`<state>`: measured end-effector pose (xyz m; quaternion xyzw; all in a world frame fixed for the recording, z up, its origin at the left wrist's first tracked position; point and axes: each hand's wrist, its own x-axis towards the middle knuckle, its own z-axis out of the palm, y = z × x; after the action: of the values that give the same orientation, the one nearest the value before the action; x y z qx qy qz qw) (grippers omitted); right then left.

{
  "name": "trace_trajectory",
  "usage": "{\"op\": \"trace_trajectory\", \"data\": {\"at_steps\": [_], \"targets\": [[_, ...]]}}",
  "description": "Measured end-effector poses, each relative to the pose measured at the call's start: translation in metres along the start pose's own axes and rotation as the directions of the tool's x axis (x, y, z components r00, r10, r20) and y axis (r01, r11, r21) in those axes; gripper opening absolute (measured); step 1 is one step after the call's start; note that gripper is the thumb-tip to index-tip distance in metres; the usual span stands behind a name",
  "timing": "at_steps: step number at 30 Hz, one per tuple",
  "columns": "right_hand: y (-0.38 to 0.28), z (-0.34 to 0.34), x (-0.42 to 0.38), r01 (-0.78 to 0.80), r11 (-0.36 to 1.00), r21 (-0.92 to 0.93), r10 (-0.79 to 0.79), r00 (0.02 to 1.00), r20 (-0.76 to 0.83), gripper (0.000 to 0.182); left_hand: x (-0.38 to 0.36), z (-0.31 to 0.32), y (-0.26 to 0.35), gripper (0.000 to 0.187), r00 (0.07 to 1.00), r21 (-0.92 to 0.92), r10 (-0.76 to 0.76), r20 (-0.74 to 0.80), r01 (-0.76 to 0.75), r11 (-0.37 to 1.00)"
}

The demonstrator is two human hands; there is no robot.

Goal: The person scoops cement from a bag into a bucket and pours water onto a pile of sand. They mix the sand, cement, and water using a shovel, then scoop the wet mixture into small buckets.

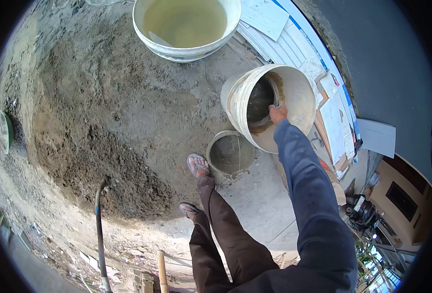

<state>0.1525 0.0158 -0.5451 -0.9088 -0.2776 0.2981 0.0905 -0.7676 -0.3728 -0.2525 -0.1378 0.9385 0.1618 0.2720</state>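
My right hand [278,113] reaches into a large white bucket [299,102] that leans on its side with its mouth toward me. Its fingers are closed at the rim of a smaller dark bucket [261,100] inside, whose lower part is hidden. Just below stands a grey bucket [231,152] with wet grey mortar and a thin wire handle across it, close to my sandalled foot [198,165]. My left hand is out of view.
A big white tub [142,31] of murky water stands at the top. Left lies a heap of sand and mortar [123,180] with a hoe handle [100,229] in it. White boards [294,44] lie upper right; a motorcycle [365,217] stands lower right.
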Motion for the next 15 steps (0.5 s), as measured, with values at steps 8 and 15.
{"op": "trace_trajectory", "data": {"at_steps": [8, 15], "targets": [[0.026, -0.067, -0.051, -0.328, 0.737, 0.591, 0.306, 0.941, 0.142, 0.058, -0.074, -0.101, -0.026, 0.059, 0.949, -0.075, -0.097, -0.3, 0.078, 0.994], [0.038, -0.149, -0.102, -0.223, 0.574, 0.788, 0.165, 0.974, 0.156, 0.041, 0.011, -0.136, -0.09, 0.042, 0.843, 0.235, 0.483, -0.236, -0.433, 0.87]]}}
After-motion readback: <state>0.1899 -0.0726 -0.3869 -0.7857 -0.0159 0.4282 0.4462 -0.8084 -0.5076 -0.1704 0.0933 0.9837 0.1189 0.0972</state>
